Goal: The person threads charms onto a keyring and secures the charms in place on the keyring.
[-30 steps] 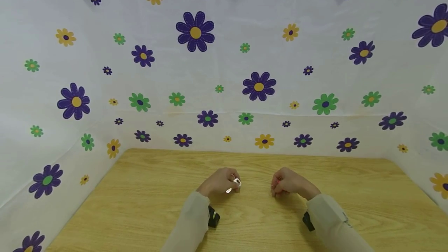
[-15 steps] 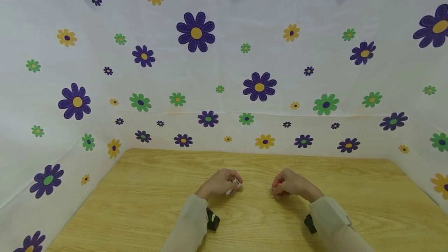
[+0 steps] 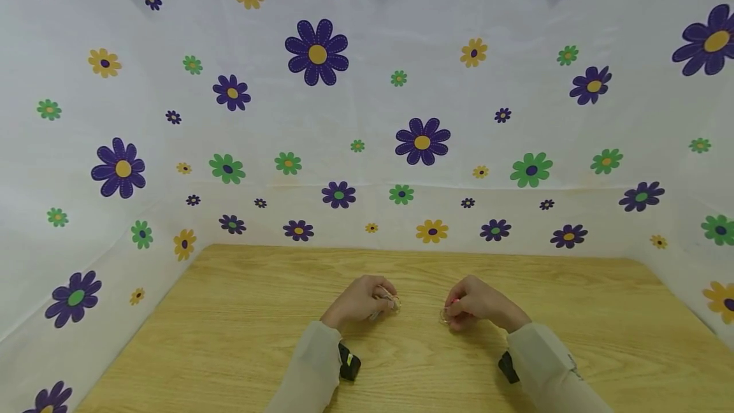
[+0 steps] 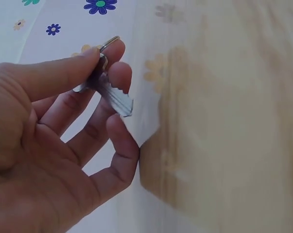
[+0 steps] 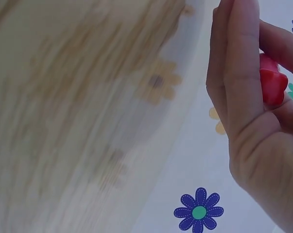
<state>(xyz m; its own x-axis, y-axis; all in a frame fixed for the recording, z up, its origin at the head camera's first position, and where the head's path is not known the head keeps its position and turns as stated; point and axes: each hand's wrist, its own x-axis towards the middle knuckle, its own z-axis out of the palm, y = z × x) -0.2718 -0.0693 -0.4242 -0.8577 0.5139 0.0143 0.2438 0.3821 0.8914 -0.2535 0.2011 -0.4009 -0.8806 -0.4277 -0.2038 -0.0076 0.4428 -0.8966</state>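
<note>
On the left, the left hand (image 3: 361, 298) pinches a silver key (image 4: 118, 100) between thumb and fingers, a metal ring (image 4: 109, 43) at the fingertips, over the wooden table (image 3: 418, 362). To its right, apart from it, the right hand (image 3: 484, 304) grips a small red object (image 5: 273, 88), partly hidden by the fingers; a thin loop (image 3: 444, 316) shows at the fingertips. Flowered cloth (image 3: 367, 101) rises along the table's far edge.

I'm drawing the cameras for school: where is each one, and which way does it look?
Head: on the head, facing forward and down at the table; left hand, right hand, sleeves show.
Left wrist: worn there, facing that hand, holding a key.
Right wrist: worn there, facing that hand, holding something red.
Both wrist views show flowers.
</note>
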